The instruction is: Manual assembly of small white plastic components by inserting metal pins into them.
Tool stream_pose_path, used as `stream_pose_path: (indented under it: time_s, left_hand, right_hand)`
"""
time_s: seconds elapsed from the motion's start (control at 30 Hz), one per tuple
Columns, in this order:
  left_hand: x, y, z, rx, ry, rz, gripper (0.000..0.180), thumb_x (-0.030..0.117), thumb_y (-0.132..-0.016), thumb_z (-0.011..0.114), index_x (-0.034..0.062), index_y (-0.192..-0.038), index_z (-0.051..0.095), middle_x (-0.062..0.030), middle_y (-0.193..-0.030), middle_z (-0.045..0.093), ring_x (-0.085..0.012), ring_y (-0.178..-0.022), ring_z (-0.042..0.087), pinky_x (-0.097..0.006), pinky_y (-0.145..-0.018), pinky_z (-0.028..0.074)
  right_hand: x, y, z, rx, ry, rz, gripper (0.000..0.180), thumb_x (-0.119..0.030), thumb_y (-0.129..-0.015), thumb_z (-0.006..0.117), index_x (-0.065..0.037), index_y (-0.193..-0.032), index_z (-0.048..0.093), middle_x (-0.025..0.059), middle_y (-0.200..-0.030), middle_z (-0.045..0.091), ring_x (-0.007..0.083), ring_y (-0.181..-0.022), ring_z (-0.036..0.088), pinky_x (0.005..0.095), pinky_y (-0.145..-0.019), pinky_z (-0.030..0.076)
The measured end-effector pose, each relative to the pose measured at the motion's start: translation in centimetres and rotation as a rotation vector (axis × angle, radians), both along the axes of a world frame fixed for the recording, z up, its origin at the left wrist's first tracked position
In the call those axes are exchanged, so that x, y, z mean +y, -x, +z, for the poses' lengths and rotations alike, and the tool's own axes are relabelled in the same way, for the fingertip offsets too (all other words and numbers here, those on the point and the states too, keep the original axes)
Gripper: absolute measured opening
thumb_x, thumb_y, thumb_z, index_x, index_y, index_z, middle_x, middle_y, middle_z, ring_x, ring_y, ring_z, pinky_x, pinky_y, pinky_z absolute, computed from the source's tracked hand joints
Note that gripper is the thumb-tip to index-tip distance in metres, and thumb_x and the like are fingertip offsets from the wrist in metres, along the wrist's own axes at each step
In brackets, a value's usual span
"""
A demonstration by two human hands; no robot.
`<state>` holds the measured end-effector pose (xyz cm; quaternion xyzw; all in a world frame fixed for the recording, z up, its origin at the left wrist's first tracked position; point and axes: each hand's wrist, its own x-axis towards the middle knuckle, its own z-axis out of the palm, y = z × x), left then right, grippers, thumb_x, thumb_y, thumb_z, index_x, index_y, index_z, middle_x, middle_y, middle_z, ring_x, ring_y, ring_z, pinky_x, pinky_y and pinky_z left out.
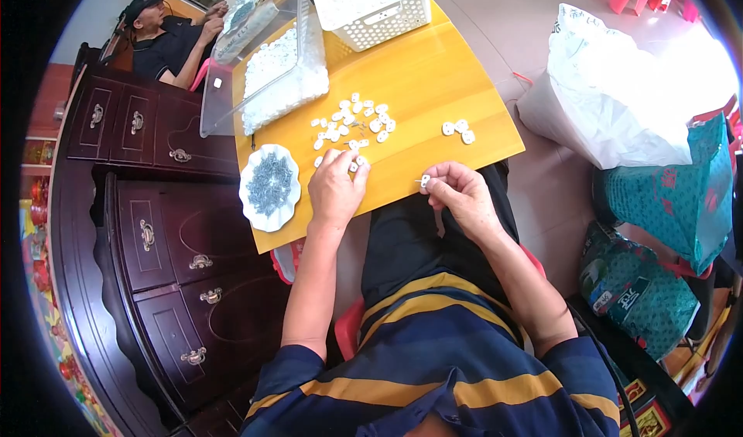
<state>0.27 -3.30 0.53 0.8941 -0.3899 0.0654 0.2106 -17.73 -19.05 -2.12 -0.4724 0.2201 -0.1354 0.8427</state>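
My right hand [463, 198] is held over the table's near edge, thumb and finger pinching a small white plastic piece [425, 181] with a thin metal pin sticking out to its left. At the tabletop, my left hand [337, 187] has its thumb and fingertips closed round another small white piece [354, 167]. Just beyond it lies a loose scatter of white two-holed pieces [378, 126], with a few thin metal pins [362, 131] among them. A scalloped white dish [249, 191] heaped with grey metal pins [271, 180] stands left of that hand.
A clear bin [303, 19] full of white pieces and a white perforated basket [379, 27] stand on the wooden table [449, 73]. Three pieces [458, 130] lie apart at the right. Dark cabinets [186, 236] flank the left, bags [604, 89] the right. A co-worker [166, 42] sits far left.
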Motion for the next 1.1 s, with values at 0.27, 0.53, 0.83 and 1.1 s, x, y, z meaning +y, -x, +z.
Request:
stream_pose_path:
  time_s: [0.27,0.53,0.83,1.1]
  left_hand:
    - [-0.6,0.0,0.1,0.046,0.022,-0.026,0.012,0.012,-0.085,0.075,0.0034,-0.090,0.068,-0.0105,-0.085,0.066,-0.0300,-0.077,0.065,-0.042,-0.071,0.052]
    - [-0.4,2.3,1.1,0.470,0.330,-0.099,0.004,0.005,-0.092,0.067,0.0031,-0.093,0.064,-0.0007,-0.076,0.060,-0.0071,-0.063,0.055,-0.025,-0.059,0.046]
    - [-0.6,4.3,1.7,1.107,0.558,-0.110,0.014,0.003,-0.097,0.064,-0.0005,-0.110,0.066,0.0003,-0.087,0.066,-0.0039,-0.068,0.059,-0.020,-0.061,0.050]
    - [-0.5,4.3,1.4,1.101,0.525,-0.183,0.019,0.009,-0.099,0.067,-0.0017,-0.115,0.067,-0.0061,-0.093,0.073,-0.0081,-0.075,0.067,-0.022,-0.069,0.056]
  right_hand:
    - [-0.1,-0.1,-0.1,-0.010,-0.012,-0.003,0.009,-0.010,-0.100,0.066,-0.003,-0.106,0.068,0.0022,-0.090,0.071,0.0052,-0.073,0.061,0.0198,-0.068,0.051]
    - [-0.3,0.0,0.1,-0.002,-0.044,-0.003,0.011,-0.010,-0.100,0.066,-0.003,-0.107,0.068,0.0028,-0.091,0.072,0.0055,-0.074,0.063,0.0196,-0.069,0.052]
    - [-0.4,0.0,-0.1,-0.010,-0.063,-0.015,0.011,-0.010,-0.100,0.065,-0.002,-0.108,0.067,0.0035,-0.092,0.072,0.0062,-0.074,0.063,0.0199,-0.069,0.052]
    - [-0.5,0.0,-0.2,-0.013,-0.046,-0.027,0.011,-0.010,-0.101,0.065,-0.002,-0.108,0.066,0.0038,-0.092,0.072,0.0065,-0.075,0.063,0.0203,-0.069,0.052]
